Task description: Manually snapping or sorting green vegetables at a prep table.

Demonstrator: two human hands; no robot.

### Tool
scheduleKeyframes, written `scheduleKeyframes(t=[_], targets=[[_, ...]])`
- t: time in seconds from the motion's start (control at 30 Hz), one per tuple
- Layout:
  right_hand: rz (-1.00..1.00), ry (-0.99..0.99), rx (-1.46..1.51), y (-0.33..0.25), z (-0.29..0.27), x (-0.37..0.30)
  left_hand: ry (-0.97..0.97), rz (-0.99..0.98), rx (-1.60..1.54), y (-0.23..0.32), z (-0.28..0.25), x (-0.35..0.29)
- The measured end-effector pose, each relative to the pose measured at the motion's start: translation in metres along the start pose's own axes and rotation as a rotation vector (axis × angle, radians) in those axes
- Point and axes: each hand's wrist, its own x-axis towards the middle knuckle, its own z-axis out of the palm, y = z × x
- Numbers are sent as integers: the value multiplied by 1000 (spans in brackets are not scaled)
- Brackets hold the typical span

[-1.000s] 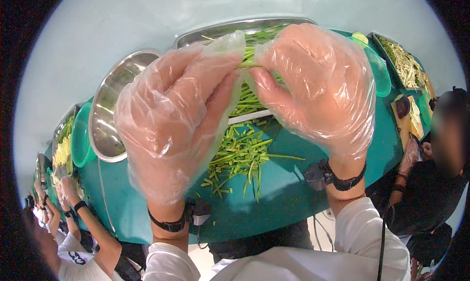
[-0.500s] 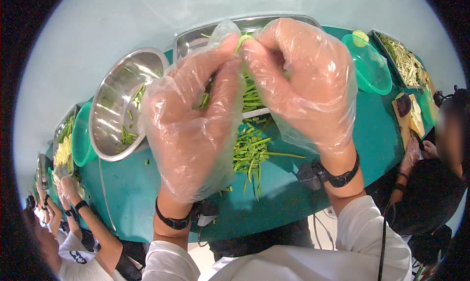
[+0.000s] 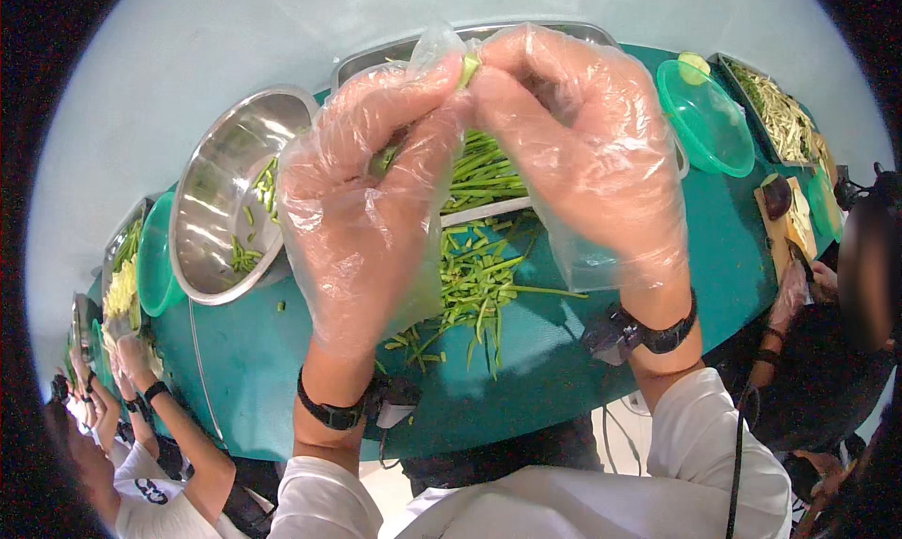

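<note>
A short piece of green vegetable stem is pinched between the fingertips of both my hands, which meet above the metal tray. My left hand, in a clear plastic glove, is closed with thumb and index finger on the stem; some green also shows inside its curled fingers. My right hand, gloved too, has thumb and bent fingers closed against the stem's other side. Behind and below them, long green stems lie in the metal tray. A pile of short cut stems lies on the green tabletop nearer to me.
At the left stand a steel bowl with some stem pieces and a green plastic basin. Another green basin and a tray of pale strips stand at the right. Co-workers' hands are busy at both sides.
The stem showed as a bent loop before; now a short, straighter piece shows at the fingertips. Both hands have shifted slightly upward, uncovering more of the stems beneath.
</note>
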Motion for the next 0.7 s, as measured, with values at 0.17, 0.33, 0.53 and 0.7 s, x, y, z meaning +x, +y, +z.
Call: scheduleKeyframes(t=[0.17,0.33,0.53,0.7], targets=[[-47,-92,12,3,-2,1,2,-174,-69,2,-2,-2],[-127,-122,15,4,-7,4,-1,-259,-85,12,-6,1],[-139,-183,191,9,-17,1,33,-352,-131,15,-6,2],[-13,-257,177,6,-23,4,-20,-252,-109,9,-7,2]])
